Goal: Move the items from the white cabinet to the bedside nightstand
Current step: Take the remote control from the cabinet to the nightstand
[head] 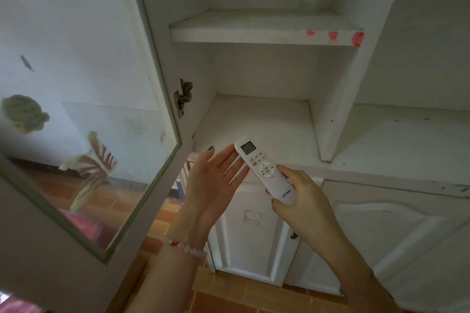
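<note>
Your right hand (297, 193) is clamped on the bottom end of the white remote control (264, 169). The thumb is curled over the face just below the round dial, and the fingers wrap underneath. From that grip the remote's long axis runs up and to the left, away from you. Its button face is turned up, and its small screen end points at the front lip of the lower shelf (254, 119) of the white cabinet (264, 35). It looks lifted rather than resting on the shelf, though where the far tip meets the lip is hard to read.

Your left hand (216, 175) lies flat, palm up, with the fingers straight and together. They run along the remote's left edge, touching it or very nearly. It holds nothing.

Since the right hand has the only real grip, the remote is best carried in that hand. The left hand could either cup the screen end or drop away. The glass door (89, 84) stands swung wide on your left, close to that forearm, so mind it as you turn. Both shelves in view look bare, and the bedside nightstand is out of sight.
</note>
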Demonstrator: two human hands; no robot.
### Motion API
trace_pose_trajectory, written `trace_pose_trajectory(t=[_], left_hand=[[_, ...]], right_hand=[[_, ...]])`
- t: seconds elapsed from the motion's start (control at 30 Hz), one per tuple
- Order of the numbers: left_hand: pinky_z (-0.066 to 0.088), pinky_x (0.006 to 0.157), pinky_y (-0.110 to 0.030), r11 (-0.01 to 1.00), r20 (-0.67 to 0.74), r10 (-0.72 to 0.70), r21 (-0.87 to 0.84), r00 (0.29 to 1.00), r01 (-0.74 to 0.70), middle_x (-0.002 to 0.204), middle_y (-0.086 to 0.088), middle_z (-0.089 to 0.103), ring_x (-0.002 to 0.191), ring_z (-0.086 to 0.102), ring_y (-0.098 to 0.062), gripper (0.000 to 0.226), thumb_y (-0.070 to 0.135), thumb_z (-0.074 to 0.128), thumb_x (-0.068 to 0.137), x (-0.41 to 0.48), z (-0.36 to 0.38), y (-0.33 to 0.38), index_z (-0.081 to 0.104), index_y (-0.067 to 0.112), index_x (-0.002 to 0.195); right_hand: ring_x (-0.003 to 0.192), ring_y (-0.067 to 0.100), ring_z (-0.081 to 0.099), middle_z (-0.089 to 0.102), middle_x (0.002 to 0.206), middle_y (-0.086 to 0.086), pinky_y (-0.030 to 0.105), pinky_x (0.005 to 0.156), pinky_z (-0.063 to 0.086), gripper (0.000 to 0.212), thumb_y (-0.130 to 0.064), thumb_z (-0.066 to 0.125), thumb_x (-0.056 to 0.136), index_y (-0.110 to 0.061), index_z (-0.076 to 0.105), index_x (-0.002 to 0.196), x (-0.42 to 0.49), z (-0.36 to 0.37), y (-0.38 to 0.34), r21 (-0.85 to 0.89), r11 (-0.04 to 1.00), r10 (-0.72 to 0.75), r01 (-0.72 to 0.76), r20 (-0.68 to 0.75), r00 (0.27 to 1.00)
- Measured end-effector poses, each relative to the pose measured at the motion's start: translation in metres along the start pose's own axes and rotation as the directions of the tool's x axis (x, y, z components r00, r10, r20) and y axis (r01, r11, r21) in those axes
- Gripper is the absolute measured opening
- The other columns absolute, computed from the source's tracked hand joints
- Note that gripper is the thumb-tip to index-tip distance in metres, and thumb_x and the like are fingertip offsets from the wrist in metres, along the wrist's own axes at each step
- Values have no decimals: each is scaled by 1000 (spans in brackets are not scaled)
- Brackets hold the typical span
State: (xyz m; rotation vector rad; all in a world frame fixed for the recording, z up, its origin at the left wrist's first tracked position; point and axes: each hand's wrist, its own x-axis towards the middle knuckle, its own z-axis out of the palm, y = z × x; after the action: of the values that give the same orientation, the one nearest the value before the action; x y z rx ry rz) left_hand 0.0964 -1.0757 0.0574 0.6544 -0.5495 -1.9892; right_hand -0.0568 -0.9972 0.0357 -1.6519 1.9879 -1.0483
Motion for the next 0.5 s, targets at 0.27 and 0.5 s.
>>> trace_pose_trajectory(t=[0.27,0.5], left_hand=[[42,101,-42,993,-94,106,-38,990,-110,123,-17,62,120,54,-31,44,29,39,96,-25,4,-24,57,-3,120],[41,103,-43,969,-224,233,-31,946,-246,123,-17,63,118,57,-31,42,28,41,94,-49,20,-63,56,-2,119]], right_hand=[[96,2,42,45,115,-11,1,64,33,63,-12,68,79,-24,42,136,-8,-9,15,34,995,-102,99,114,988],[104,0,40,44,124,-12,13,80,34,64,-14,67,80,-23,40,137,-12,-33,40,98,975,-219,201,237,946]])
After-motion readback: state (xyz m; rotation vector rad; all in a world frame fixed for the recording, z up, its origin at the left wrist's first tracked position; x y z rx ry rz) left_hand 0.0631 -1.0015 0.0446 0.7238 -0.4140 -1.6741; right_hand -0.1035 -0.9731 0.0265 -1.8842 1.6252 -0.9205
